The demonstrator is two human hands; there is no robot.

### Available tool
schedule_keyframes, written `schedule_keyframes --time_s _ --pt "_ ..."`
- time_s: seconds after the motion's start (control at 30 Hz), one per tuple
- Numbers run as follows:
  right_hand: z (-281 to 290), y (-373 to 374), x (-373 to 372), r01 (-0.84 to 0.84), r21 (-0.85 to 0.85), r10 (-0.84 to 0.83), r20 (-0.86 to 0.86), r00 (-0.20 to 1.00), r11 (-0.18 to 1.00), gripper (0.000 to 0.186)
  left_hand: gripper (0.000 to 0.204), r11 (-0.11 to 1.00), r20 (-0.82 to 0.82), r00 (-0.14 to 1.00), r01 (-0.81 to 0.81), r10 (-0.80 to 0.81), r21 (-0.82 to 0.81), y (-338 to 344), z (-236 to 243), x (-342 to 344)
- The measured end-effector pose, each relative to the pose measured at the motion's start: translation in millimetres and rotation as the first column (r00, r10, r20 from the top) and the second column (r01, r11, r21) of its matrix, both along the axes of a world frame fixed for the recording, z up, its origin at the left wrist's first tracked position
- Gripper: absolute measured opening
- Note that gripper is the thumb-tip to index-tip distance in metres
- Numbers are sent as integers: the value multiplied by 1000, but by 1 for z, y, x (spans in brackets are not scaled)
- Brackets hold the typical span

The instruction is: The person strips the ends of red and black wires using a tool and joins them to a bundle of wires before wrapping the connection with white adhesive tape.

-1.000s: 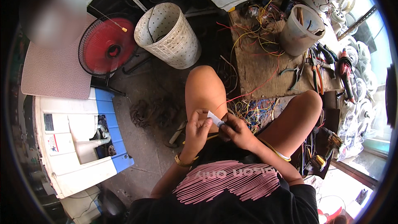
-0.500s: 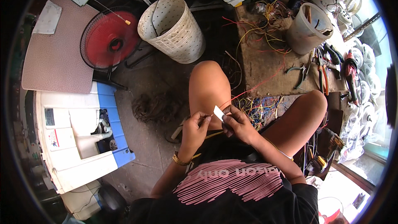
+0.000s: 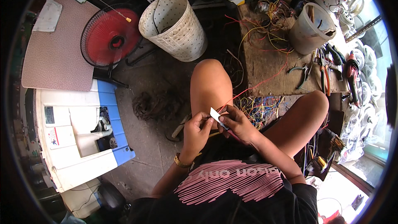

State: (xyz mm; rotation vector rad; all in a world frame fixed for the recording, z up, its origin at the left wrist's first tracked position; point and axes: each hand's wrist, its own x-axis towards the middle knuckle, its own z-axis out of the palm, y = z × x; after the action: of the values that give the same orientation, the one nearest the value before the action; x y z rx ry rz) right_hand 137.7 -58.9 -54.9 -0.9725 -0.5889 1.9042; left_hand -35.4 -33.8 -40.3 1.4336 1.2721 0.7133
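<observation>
A small, flat white piece sits in the pinch of my right hand, between thumb and fingers, just in front of my body. A thin red wire runs from the wooden table down to this hand; its end is hidden by the fingers. Close against the white piece's left edge, my left hand has thumb and index finger pressed together. Whatever is between those fingertips is too small to make out. Both hands are above my lap, near my bent knee.
On the wooden table at right lie tangled wires, pliers and a whitish bucket. More coloured wires heap below its front edge. A perforated basket, a red fan and a white-and-blue appliance stand left.
The white piece has shifted slightly left and tilted, and its edge is now closer to my left fingertips. My view has moved a little.
</observation>
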Motion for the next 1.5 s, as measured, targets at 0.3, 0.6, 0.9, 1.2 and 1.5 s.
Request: schedule_keyframes --time_s 0.3,0.6,0.9,1.2,1.5 --pt "-5 0 -3 -7 29 6 17 1000 1000 19 6 995 -118 993 11 0 97 -6 6 2" --pt "-3 -4 -3 -15 11 14 84 996 1000 13 4 945 -390 918 184 -68 269 -7 19 -1" --pt "-8 -6 -4 5 40 -10 122 992 999 12 7 941 -430 899 209 -78 265 -9 24 -2" --pt "-5 -10 -3 4 31 -9 178 984 1000 13 8 986 -247 964 124 -94 109 -13 22 -3" --pt "0 -10 0 7 23 -11 166 986 1000 12 9 990 60 993 103 -97 -101 -15 12 -9"
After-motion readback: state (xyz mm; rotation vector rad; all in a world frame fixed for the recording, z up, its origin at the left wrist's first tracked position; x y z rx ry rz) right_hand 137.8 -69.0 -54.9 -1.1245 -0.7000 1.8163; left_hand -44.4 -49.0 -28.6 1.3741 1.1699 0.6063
